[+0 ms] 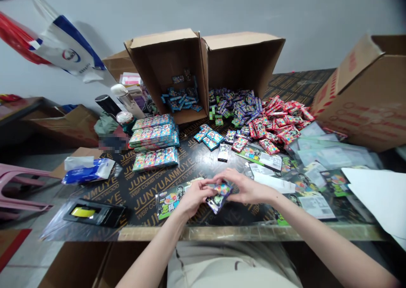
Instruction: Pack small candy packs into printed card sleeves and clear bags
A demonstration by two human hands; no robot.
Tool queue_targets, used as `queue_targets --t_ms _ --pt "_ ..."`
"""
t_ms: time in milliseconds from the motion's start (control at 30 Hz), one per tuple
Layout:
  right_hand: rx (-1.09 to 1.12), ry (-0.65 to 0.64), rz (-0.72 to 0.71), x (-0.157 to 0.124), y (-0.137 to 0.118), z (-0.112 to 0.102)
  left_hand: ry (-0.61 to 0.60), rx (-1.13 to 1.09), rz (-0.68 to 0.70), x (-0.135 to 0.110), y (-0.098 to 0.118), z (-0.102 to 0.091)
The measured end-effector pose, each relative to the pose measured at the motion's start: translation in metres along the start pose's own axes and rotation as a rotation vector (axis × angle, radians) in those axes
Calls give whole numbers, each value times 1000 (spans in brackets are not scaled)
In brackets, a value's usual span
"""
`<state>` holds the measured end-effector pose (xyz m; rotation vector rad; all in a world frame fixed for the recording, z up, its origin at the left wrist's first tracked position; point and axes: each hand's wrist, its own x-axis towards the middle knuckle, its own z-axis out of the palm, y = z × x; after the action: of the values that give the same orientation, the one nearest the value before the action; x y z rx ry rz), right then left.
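Observation:
Between my two hands, just above the table near its front edge, is a small purple printed packet [218,197]. My left hand [198,195] has its fingers closed on the packet's left side. The fingers of my right hand [239,186] curl round its right and upper edge. Partly under my left hand lies a flat green-and-black printed card [168,201]. Beyond the hands sit a dark packet with a white face [223,152], several blue packets [209,136] and a loose heap of red packets [279,121].
Two open cartons lie at the back, the left carton [165,47] with blue packets, the right carton [244,42] with purple and green ones. Stacked packet sets [154,138] stand left. A tape dispenser [95,214] lies front left; clear sleeves [333,148] and white sheets [377,195] lie right.

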<state>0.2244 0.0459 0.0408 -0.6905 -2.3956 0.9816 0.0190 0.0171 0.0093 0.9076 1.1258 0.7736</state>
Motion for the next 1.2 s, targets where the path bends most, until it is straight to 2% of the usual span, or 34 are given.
queue_targets --t_ms 133,233,300,400,467,500,567,800,900,1000,1067,1133,1200 --pt "-80 244 84 -6 2 14 194 -234 11 4 -2 9" --pt "-138 325 120 -7 8 32 210 -173 43 6 -4 10" --pt "-183 379 142 -9 11 40 211 65 121 3 -4 2" --pt "-261 432 181 -14 19 41 246 697 360 -4 -5 -26" --pt "-302 443 201 -18 26 39 220 1075 423 -9 -8 -44" --pt "-316 438 201 -19 29 38 192 1191 420 -11 -10 -51" --pt "-331 407 186 -20 33 40 150 1284 423 -14 -14 -57" --pt "-248 267 144 -20 34 46 101 1169 549 -16 -13 -45" --pt "-226 270 141 -21 34 35 82 1142 528 -13 -13 -48" --pt "-135 260 151 -21 17 22 87 1014 445 -13 -8 -44" --pt "-28 102 87 -19 -4 15 2 770 358 -17 0 -34" --pt "60 -99 -42 -17 -24 9 -166 475 226 -23 12 -21" --pt "96 -197 -141 -15 -33 3 -329 264 65 -28 22 -11"
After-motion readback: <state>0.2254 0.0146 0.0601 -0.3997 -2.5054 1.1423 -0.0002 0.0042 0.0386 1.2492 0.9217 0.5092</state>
